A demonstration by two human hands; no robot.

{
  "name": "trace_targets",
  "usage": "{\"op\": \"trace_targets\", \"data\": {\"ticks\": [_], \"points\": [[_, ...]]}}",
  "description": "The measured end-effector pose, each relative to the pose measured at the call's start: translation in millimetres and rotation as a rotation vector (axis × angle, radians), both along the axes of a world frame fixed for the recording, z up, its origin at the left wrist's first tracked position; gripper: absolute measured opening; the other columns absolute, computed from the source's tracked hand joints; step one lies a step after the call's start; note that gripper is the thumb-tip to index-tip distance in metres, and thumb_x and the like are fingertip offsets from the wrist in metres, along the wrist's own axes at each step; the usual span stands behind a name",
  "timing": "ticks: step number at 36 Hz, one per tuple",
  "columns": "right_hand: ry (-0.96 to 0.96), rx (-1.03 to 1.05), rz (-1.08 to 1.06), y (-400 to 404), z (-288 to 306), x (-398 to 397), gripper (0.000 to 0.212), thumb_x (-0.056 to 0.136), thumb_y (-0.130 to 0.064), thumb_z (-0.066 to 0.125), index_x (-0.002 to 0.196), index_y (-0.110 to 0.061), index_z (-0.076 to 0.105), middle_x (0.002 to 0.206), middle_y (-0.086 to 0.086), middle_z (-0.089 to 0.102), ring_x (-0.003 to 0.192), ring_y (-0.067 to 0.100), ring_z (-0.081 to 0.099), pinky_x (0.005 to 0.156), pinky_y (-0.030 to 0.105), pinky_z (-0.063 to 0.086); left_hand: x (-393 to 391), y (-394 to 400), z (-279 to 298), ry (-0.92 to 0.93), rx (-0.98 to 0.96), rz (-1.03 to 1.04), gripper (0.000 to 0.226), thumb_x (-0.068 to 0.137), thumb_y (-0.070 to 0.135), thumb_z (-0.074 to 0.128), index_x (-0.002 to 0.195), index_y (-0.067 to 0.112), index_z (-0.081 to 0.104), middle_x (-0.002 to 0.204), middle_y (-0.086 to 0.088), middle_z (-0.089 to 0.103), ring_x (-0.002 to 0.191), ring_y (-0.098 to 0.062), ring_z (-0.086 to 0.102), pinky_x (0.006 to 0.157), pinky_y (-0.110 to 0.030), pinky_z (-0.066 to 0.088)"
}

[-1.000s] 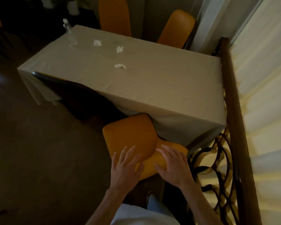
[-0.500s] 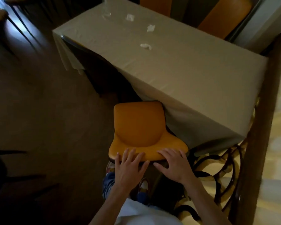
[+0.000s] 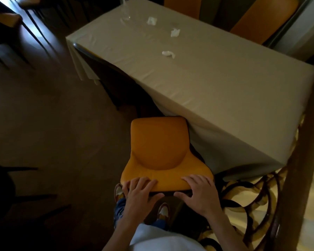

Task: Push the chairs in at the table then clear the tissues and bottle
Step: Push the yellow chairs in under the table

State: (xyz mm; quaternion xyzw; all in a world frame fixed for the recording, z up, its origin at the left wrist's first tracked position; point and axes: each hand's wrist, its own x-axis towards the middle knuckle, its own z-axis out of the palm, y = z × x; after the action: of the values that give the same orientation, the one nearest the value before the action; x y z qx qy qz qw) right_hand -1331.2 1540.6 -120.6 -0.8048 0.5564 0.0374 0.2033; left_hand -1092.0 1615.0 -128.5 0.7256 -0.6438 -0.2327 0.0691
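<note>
An orange chair (image 3: 159, 149) stands at the near side of a table draped in a beige cloth (image 3: 216, 84), its seat front touching the hanging cloth. My left hand (image 3: 140, 192) and my right hand (image 3: 198, 192) both grip the top edge of its backrest. Three crumpled white tissues (image 3: 168, 53) (image 3: 175, 32) (image 3: 152, 20) lie on the far part of the tabletop. The base of a clear bottle (image 3: 125, 14) stands near the far left corner, its top cut off by the frame. Two more orange chairs (image 3: 261, 20) (image 3: 182, 6) stand at the far side.
A dark wooden handrail with curled iron railing (image 3: 295, 169) runs along the right, close to the table's end. A dark chair (image 3: 101, 69) sits tucked under the table's left side. More dark chair legs (image 3: 24, 29) stand at the upper left. Brown floor lies open on the left.
Both hands slid from the backrest's face to its top edge and closed on it. The chair straightened to face the table, and my view tilted further down.
</note>
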Motion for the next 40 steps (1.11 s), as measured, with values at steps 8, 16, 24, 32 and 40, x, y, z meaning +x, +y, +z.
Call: {"op": "trace_targets", "data": {"ticks": [8, 16, 24, 32, 40], "points": [[-0.002, -0.041, -0.051, -15.3, -0.4, 16.4, 0.083, 0.077, -0.093, 0.031, 0.127, -0.034, 0.062, 0.128, -0.011, 0.062, 0.121, 0.014, 0.053, 0.106, 0.043, 0.037, 18.6, -28.0, 2.1, -0.037, -0.014, -0.052, 0.056, 0.088, 0.080, 0.032, 0.125, 0.045, 0.057, 0.125, 0.010, 0.057, 0.116, -0.022, 0.044, 0.099, -0.044, 0.021], [0.027, 0.001, -0.133, -54.5, 5.6, 40.0, 0.089, 0.075, -0.096, 0.021, 0.134, -0.038, 0.055, 0.138, -0.014, 0.056, 0.130, 0.012, 0.046, 0.114, 0.042, 0.026, 41.8, -84.9, 6.2, -0.040, 0.050, -0.123, 0.062, 0.087, 0.083, 0.023, 0.132, 0.048, 0.049, 0.135, 0.009, 0.049, 0.127, -0.024, 0.037, 0.105, -0.048, 0.015], [0.019, 0.027, -0.225, -95.9, 6.5, 66.6, 0.090, 0.074, -0.097, 0.022, 0.132, -0.038, 0.057, 0.138, -0.014, 0.056, 0.131, 0.009, 0.046, 0.116, 0.043, 0.024, 71.3, -145.2, 7.5, -0.068, 0.078, -0.204, 0.069, 0.081, 0.086, 0.016, 0.135, 0.050, 0.042, 0.139, 0.014, 0.041, 0.129, -0.019, 0.029, 0.109, -0.048, 0.016], [0.047, 0.040, -0.280, -117.1, 8.3, 93.2, 0.094, 0.071, -0.098, 0.020, 0.133, -0.036, 0.056, 0.138, -0.013, 0.057, 0.129, 0.009, 0.048, 0.113, 0.042, 0.027, 98.3, -177.8, 7.0, -0.064, 0.071, -0.267, 0.064, 0.083, 0.084, 0.018, 0.132, 0.051, 0.042, 0.136, 0.015, 0.042, 0.128, -0.018, 0.030, 0.108, -0.046, 0.013], [0.058, 0.043, -0.340, -110.0, 3.7, 100.3, 0.089, 0.073, -0.096, 0.028, 0.128, -0.034, 0.061, 0.129, -0.011, 0.064, 0.122, 0.009, 0.054, 0.114, 0.040, 0.026, 102.0, -176.0, -1.2, -0.018, 0.021, -0.259, 0.056, 0.085, 0.082, 0.028, 0.122, 0.048, 0.054, 0.125, 0.014, 0.051, 0.119, -0.018, 0.040, 0.104, -0.050, 0.024]]}}
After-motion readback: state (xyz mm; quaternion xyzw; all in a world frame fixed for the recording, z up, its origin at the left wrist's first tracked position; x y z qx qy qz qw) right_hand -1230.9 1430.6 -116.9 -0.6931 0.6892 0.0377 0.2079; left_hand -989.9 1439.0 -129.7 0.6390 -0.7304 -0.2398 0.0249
